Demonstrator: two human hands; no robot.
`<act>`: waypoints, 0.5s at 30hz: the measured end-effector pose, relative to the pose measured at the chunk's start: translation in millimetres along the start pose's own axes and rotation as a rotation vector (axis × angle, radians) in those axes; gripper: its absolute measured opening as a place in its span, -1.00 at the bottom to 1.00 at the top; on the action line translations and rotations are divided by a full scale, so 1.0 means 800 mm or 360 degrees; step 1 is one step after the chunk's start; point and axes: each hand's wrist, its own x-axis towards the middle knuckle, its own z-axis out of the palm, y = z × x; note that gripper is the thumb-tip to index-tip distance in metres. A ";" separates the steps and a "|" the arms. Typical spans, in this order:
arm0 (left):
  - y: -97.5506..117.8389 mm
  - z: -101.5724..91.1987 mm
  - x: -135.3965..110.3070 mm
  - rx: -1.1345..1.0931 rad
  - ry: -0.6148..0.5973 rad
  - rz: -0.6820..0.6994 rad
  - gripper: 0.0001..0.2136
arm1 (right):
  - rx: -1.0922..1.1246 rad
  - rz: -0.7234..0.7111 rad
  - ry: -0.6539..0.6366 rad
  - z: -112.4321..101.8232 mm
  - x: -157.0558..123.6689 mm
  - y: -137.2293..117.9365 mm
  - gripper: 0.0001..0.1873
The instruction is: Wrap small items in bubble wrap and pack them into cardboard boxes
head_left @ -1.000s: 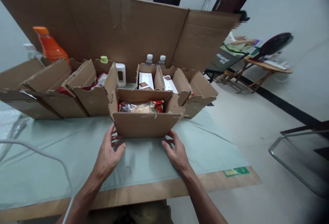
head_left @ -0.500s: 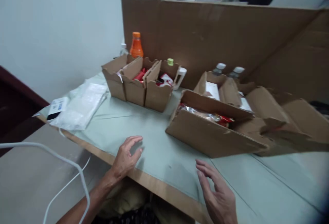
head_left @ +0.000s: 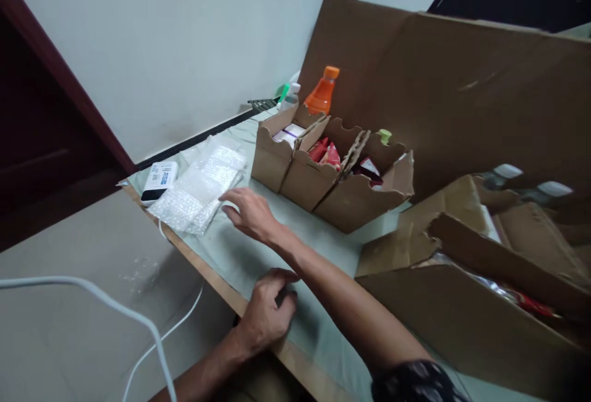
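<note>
A white wall (head_left: 207,39) and a standing cardboard panel (head_left: 373,51) are seen behind a counter (head_left: 198,265) covered in pale green cloth (head_left: 286,214). Bubble wrap (head_left: 198,189) is laid near the counter's front-left corner, with a white box (head_left: 161,174) set beside it at that corner. The right hand (head_left: 252,212) is held out at the wrap's right side, its grip spread; whether the wrap is touched cannot be told. The left hand (head_left: 268,309) is lowered by the front edge, fingers loosely curled, thumb apart, nothing visibly held. Were the wrap shoved cornerward, the white box could be tipped off; were only the top layer pinched, lower ones could be slid over the edge. White-and-purple packs (head_left: 290,133), red packets (head_left: 323,151) and a dark red item (head_left: 369,169) are contained in three cardboard boxes (head_left: 305,178) along the rear; a red-and-clear packet (head_left: 503,291) is held in a nearer box (head_left: 443,316) toward the right.
</note>
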 end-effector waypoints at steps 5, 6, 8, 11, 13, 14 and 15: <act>-0.006 0.002 0.002 -0.0045 -0.0019 0.0024 -0.67 | -0.0088 0.0113 -0.0097 0.053 0.103 0.007 -0.72; -0.005 0.003 0.002 -0.0047 -0.0015 0.0016 -0.67 | -0.0064 0.0159 -0.0064 0.058 0.111 0.011 -0.85; -0.004 0.002 0.002 -0.0050 -0.0010 0.0018 -0.71 | -0.0025 0.0234 0.0030 0.060 0.116 0.019 -0.84; -0.002 0.001 0.001 -0.0094 0.0003 -0.0023 -0.76 | 0.0257 0.0331 0.0320 0.033 0.088 0.027 -0.78; -0.003 -0.003 -0.001 -0.0218 0.0040 -0.0184 -0.71 | 0.0704 0.0332 0.0624 0.001 0.047 0.023 -0.80; -0.004 -0.006 -0.001 -0.0341 0.0065 -0.0286 -0.65 | 0.0961 0.0330 0.0773 -0.016 0.020 0.019 -0.81; -0.005 -0.009 -0.002 -0.0516 0.0087 -0.0370 -0.57 | 0.1195 0.0342 0.0900 -0.032 -0.010 0.013 -0.81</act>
